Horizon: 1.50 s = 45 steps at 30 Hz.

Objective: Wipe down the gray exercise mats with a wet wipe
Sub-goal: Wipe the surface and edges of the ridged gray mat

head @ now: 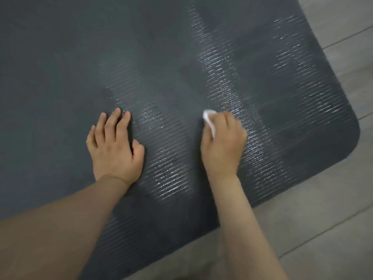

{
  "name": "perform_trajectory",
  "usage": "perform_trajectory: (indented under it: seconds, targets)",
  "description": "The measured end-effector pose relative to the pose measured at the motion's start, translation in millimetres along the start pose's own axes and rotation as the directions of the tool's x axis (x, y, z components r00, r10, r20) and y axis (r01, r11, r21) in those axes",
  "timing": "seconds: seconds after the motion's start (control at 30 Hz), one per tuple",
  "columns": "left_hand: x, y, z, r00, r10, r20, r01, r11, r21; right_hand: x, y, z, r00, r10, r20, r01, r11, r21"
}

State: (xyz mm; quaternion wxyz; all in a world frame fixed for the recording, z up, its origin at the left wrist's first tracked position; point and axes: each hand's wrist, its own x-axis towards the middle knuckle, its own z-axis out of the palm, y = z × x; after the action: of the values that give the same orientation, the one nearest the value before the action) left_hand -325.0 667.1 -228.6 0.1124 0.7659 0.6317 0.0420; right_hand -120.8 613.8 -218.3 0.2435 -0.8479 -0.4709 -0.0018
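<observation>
— Two hands are down on the mat, seen from my head camera. How do they lie?

— My left hand rests flat on the ribbed surface, fingers straight and slightly spread, holding nothing; I judge it is bracing me and pinning the mat to the floor. My right hand has its fingers curled round the wet wipe, which is bunched small and pressed onto the mat; only a white edge shows past my fingertips and along the thumb side.

— Where on the mat is the wipe?

— Near the middle of the view, well in from the rounded corner at the right. Shiny damp bands lie to its right, toward that corner, and a fainter one sits between my hands. The mat to the left of my left hand looks dull and dry.

— So which step is this?

— Mid-wipe, I'd say: the corner end looks covered in strokes, while the broad left stretch is not yet touched.

— And the next move?

— It calls for steady downward pressure and a stroke that overlaps the last wet band, so no dry strip is left between passes. My left hand will likely need to shift further left to clear the path. I cannot tell whether the wipe holds enough moisture.
</observation>
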Motion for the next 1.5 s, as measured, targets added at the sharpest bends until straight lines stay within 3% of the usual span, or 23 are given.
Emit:
perform_trajectory:
  seconds: [0.13,0.23,0.33,0.37,0.43,0.47,0.53,0.6,0.7,0.77,0.83,0.93,1.0,1.07,1.17,1.3,1.4,1.5]
  targets:
    - [-0.1,0.6,-0.8,1.0,-0.011,0.016,0.01,1.0,0.012,-108.4,60.7,-80.2,0.947,0.319,0.044,-0.32,0.948,0.003]
    - [-0.5,2.7,-2.4,1.0,-0.014,0.017,0.014,1.0,0.026,-49.9,28.9,-42.7,0.921,0.388,-0.033,-0.38,0.915,0.134]
    - [0.0,1.2,-1.1,1.0,-0.005,0.012,0.005,1.0,0.014,64.3,-35.7,31.0,0.974,0.221,-0.047,-0.209,0.96,0.189]
    - [-0.5,0.7,-0.6,1.0,0.002,0.009,-0.002,1.0,0.016,96.2,-57.7,45.7,0.995,0.093,0.025,-0.096,0.987,0.128]
    - [-0.2,0.4,-0.1,1.0,0.008,-0.001,-0.008,1.0,0.019,125.5,-71.3,55.3,0.958,-0.191,0.215,0.2,0.979,-0.022]
    - [-0.2,0.7,-0.5,1.0,0.009,0.003,-0.01,1.0,0.019,121.7,-59.4,49.2,0.942,-0.226,0.249,0.253,0.964,-0.084]
    - [-0.6,0.7,-2.0,1.0,-0.004,0.016,0.004,1.0,0.015,74.2,-3.9,17.9,0.984,-0.11,0.143,0.132,0.979,-0.153]
    - [-1.6,1.9,-2.6,0.999,-0.017,0.036,0.016,1.0,0.022,-6.3,52.5,-35.1,0.99,0.141,0.027,-0.136,0.979,-0.151]
    - [-0.1,3.1,-3.3,0.999,-0.022,0.038,0.021,1.0,0.022,-82.2,79.1,-86.1,0.882,0.467,0.063,-0.457,0.88,-0.128]
    - [-0.9,3.5,-3.7,0.999,-0.023,0.038,0.022,0.999,0.031,-52.3,71.3,-67.8,0.861,0.507,0.052,-0.5,0.86,-0.1]
    - [-1.1,3.6,-3.5,0.999,-0.022,0.027,0.021,0.999,0.027,21.9,45.0,-29.4,0.904,0.426,0.024,-0.423,0.903,-0.07]
    - [0.3,1.8,-1.9,1.0,-0.007,0.025,0.007,0.999,0.036,143.7,-4.8,38.8,0.987,0.136,0.091,-0.124,0.984,-0.125]
    - [0.7,1.0,-0.9,1.0,-0.007,0.021,0.006,0.999,0.045,178.0,-31.1,57.6,0.975,-0.056,0.215,0.09,0.985,-0.148]
    - [-0.3,1.1,-1.1,0.999,-0.017,0.03,0.015,0.998,0.054,163.9,-17.3,49.8,0.975,-0.102,0.199,0.138,0.974,-0.18]
    - [-0.1,1.6,-1.5,0.999,-0.01,0.036,0.008,0.999,0.05,55.2,56.8,-15.9,0.982,0.183,0.038,-0.17,0.961,-0.218]
    - [-1.0,1.6,-1.2,0.999,-0.022,0.04,0.02,0.999,0.046,-67.4,99.9,-87.1,0.815,0.579,-0.015,-0.573,0.803,-0.164]
    - [-0.7,3.1,-2.7,0.999,-0.025,0.033,0.024,0.999,0.036,15.5,67.7,-46.8,0.831,0.538,-0.141,-0.551,0.831,-0.078]
    - [0.6,2.1,-1.4,1.0,-0.006,0.028,0.006,1.0,0.03,143.6,43.7,52.1,0.826,0.564,-0.008,-0.563,0.825,-0.048]
